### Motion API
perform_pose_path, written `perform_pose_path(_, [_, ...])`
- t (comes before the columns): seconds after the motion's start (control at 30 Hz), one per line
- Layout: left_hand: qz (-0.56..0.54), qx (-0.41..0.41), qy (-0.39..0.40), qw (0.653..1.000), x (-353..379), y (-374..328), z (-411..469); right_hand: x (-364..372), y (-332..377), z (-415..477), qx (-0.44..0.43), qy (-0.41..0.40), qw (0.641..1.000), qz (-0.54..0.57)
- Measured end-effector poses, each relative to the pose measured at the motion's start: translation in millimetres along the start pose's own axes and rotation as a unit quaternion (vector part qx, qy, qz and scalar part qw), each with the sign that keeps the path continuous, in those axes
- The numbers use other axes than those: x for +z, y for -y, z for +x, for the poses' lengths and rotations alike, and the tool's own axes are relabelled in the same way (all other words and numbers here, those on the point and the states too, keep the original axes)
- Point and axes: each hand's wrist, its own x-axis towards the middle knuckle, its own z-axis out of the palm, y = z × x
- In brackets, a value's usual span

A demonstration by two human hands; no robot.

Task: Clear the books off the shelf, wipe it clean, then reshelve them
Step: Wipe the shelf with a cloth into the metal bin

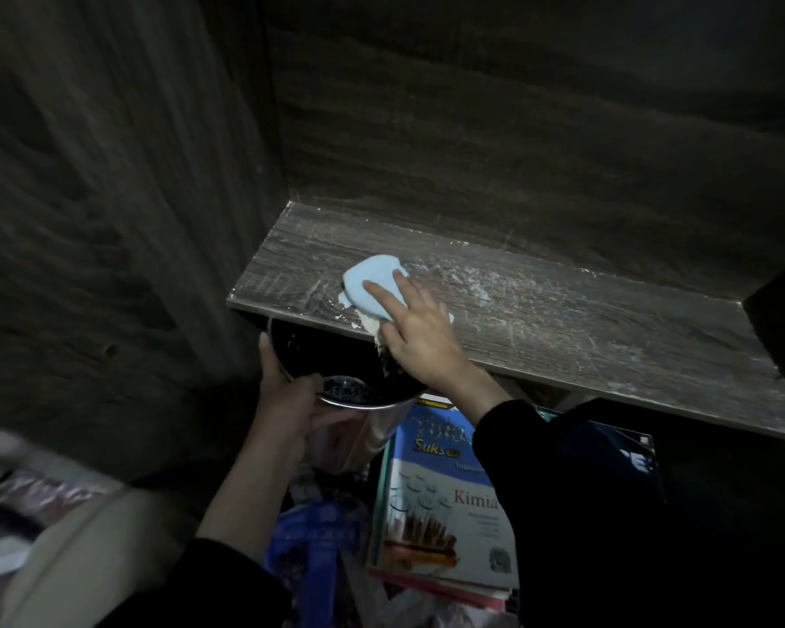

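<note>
The dark wooden shelf (563,319) carries no books and shows white dust streaks. My right hand (420,330) presses a light blue cloth (375,290) flat on the shelf near its front edge, fingers straight. Pale dust clumps hang at the edge under the cloth. My left hand (291,401) grips the rim of a metal container (354,401) held just below the shelf edge, under the cloth. A stack of books (436,514) lies below, the top one blue and white with "Kimia" on it.
The cabinet's left side wall (132,197) and back panel (517,129) close in the shelf. A right wall (780,319) bounds its far end. Blue items (313,546) lie on the floor beside the book stack.
</note>
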Motion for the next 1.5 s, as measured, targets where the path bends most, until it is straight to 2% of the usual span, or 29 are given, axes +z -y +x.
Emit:
perform_pose_path(0.2, [0.01,-0.005,-0.008,1.0,0,-2,-2,3,6,-2,-0.092,0.024,0.995,0.027])
perform_pose_path(0.33, [0.007,-0.004,-0.008,1.0,0,-3,-2,0,7,0,-0.131,0.02,0.983,0.129])
perform_pose_path(0.4, [0.005,-0.006,-0.004,1.0,-1,-3,-2,-8,5,3,-0.114,-0.002,0.968,0.224])
perform_pose_path(0.5, [0.003,-0.012,0.0,1.0,-4,-3,-1,-21,-6,8,-0.007,-0.098,0.941,0.323])
perform_pose_path(0.57, [-0.001,-0.016,0.0,1.0,-6,-2,-1,-28,-20,13,0.063,-0.171,0.938,0.295])
perform_pose_path(0.63, [-0.001,-0.016,0.001,1.0,-9,-2,-1,-28,-36,19,0.117,-0.203,0.948,0.214])
perform_pose_path(0.7, [0.001,-0.015,0.0,1.0,-13,-3,-1,-23,-45,25,0.16,-0.169,0.967,0.103])
perform_pose_path(0.77, [-0.002,-0.015,-0.006,1.0,-16,-5,-2,-13,-40,30,0.194,-0.091,0.977,0.01])
perform_pose_path(0.83, [-0.01,-0.012,-0.01,1.0,-19,-8,-4,-6,-25,37,0.18,-0.049,0.982,-0.025])
perform_pose_path(1.0, [-0.026,-0.001,-0.023,0.999,-19,-13,-11,10,25,44,0.041,-0.006,0.999,-0.034])
perform_pose_path(1.13, [-0.023,-0.001,-0.028,0.999,-21,-14,-12,15,42,30,-0.082,0.022,0.996,-0.031])
perform_pose_path(1.23, [-0.032,0.0,-0.023,0.999,-21,-15,-13,13,37,32,-0.15,0.038,0.987,0.037])
perform_pose_path(1.27, [-0.041,0.001,-0.022,0.999,-20,-16,-13,8,36,35,-0.139,0.036,0.985,0.099])
perform_pose_path(1.37, [-0.05,0.002,-0.024,0.998,-23,-17,-11,-10,38,55,-0.029,-0.017,0.967,0.253])
perform_pose_path(1.43, [-0.052,0.003,-0.027,0.998,-24,-18,-10,-11,43,73,0.013,-0.043,0.97,0.238])
perform_pose_path(1.5, [-0.066,0.009,-0.026,0.997,-26,-19,-9,-3,51,91,0.024,-0.026,0.984,0.173])
